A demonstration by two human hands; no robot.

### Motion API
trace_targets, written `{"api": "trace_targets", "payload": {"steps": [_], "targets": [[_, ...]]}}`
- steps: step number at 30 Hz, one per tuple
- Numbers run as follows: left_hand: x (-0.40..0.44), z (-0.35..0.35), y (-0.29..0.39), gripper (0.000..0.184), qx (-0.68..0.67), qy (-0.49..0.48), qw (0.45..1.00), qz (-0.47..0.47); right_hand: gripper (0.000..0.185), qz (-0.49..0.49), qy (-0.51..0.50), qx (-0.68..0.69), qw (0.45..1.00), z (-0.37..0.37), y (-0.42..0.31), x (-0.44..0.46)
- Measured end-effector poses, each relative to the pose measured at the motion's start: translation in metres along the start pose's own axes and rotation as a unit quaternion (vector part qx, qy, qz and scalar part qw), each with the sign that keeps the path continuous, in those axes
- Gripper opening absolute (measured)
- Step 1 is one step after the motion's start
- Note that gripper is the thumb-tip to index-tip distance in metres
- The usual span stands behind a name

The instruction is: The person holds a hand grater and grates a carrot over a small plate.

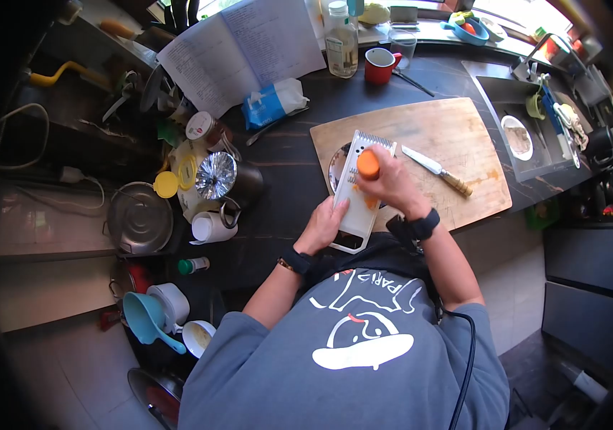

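My right hand (392,183) is closed around a carrot (369,165), its cut orange end showing, and holds it against the face of a white grater (355,228). Orange shreds cling to the grater below the carrot. My left hand (326,223) grips the grater's left edge near its lower end. The grater slants over a plate (336,168) with a dark-patterned rim, mostly hidden beneath it. To the right, a knife (437,170) with a wooden handle lies on the wooden cutting board (421,118).
A red mug (382,66), a glass bottle (341,43) and an open notebook (242,54) stand behind the board. A blue-and-white packet (274,104) lies nearby. Jars and a foil-topped container (217,175) crowd the left. At right is a sink (493,89) holding a white bowl (516,137).
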State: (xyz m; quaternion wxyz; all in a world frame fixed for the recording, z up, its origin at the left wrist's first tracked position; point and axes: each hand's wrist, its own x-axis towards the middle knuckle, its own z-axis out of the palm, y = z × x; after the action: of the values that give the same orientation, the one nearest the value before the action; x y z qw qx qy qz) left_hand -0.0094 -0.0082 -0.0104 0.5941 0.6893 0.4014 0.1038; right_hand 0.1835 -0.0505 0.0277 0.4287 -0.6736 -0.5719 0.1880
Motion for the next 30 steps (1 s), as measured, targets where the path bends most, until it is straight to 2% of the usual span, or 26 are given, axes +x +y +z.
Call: {"api": "trace_targets", "payload": {"steps": [1, 4, 6, 9, 11, 12, 14, 16, 19, 21, 22, 24, 25, 27, 29, 30], "targets": [[0.001, 0.0, 0.0, 0.042, -0.001, 0.0, 1.0, 0.001, 0.048, -0.032, -0.015, -0.007, 0.999, 0.002, -0.001, -0.006], [0.001, 0.002, -0.006, 0.041, 0.005, 0.0, 1.0, 0.009, 0.045, -0.033, -0.005, -0.002, 0.999, 0.005, 0.002, -0.001], [0.004, 0.005, -0.013, 0.038, -0.038, 0.013, 0.997, 0.069, 0.04, 0.037, 0.045, -0.015, 0.998, 0.001, 0.004, 0.013], [0.008, 0.007, -0.021, 0.038, -0.014, 0.038, 0.995, 0.086, 0.037, 0.042, 0.028, -0.024, 0.998, -0.006, 0.0, 0.013], [0.005, 0.002, -0.014, 0.039, -0.007, 0.021, 0.998, 0.061, 0.039, -0.045, 0.029, 0.008, 0.999, 0.003, 0.003, -0.003], [0.005, 0.001, -0.01, 0.04, -0.001, 0.004, 0.999, 0.034, 0.04, -0.042, 0.014, 0.003, 0.999, 0.003, 0.0, -0.005], [0.006, 0.004, -0.012, 0.04, 0.001, 0.017, 0.999, 0.051, 0.04, -0.037, -0.005, -0.002, 0.999, 0.003, -0.001, -0.004], [0.005, 0.006, -0.017, 0.04, 0.008, 0.028, 0.997, 0.066, 0.041, -0.005, 0.052, -0.021, 0.998, 0.003, 0.004, 0.008], [0.005, 0.006, -0.02, 0.04, -0.015, 0.036, 0.996, 0.077, 0.041, 0.028, 0.043, 0.007, 0.999, -0.002, 0.008, 0.016], [0.005, 0.001, -0.014, 0.043, -0.045, -0.015, 0.999, 0.028, 0.044, 0.009, 0.04, 0.002, 0.999, -0.004, 0.009, 0.013], [0.005, -0.003, -0.009, 0.043, -0.046, -0.015, 0.998, 0.03, 0.046, 0.044, 0.031, -0.027, 0.998, -0.006, 0.005, 0.011], [0.003, -0.012, 0.002, 0.049, -0.019, -0.07, 0.993, -0.094, 0.048, 0.079, 0.022, -0.056, 0.995, -0.01, 0.001, 0.007], [0.003, -0.011, 0.006, 0.049, -0.02, -0.07, 0.993, -0.095, 0.05, 0.06, 0.04, -0.087, 0.994, -0.011, 0.002, 0.006], [0.001, -0.009, 0.01, 0.058, -0.098, -0.05, 0.993, -0.033, 0.052, 0.04, 0.055, -0.117, 0.991, -0.013, 0.008, 0.003], [0.007, -0.011, 0.002, 0.06, -0.126, -0.083, 0.988, -0.045, 0.054, 0.036, 0.103, -0.025, 0.994, -0.012, 0.021, 0.002], [0.01, -0.013, 0.0, 0.062, -0.152, -0.115, 0.98, -0.053, 0.055, 0.069, 0.084, 0.017, 0.994, -0.014, 0.022, 0.002]]}}
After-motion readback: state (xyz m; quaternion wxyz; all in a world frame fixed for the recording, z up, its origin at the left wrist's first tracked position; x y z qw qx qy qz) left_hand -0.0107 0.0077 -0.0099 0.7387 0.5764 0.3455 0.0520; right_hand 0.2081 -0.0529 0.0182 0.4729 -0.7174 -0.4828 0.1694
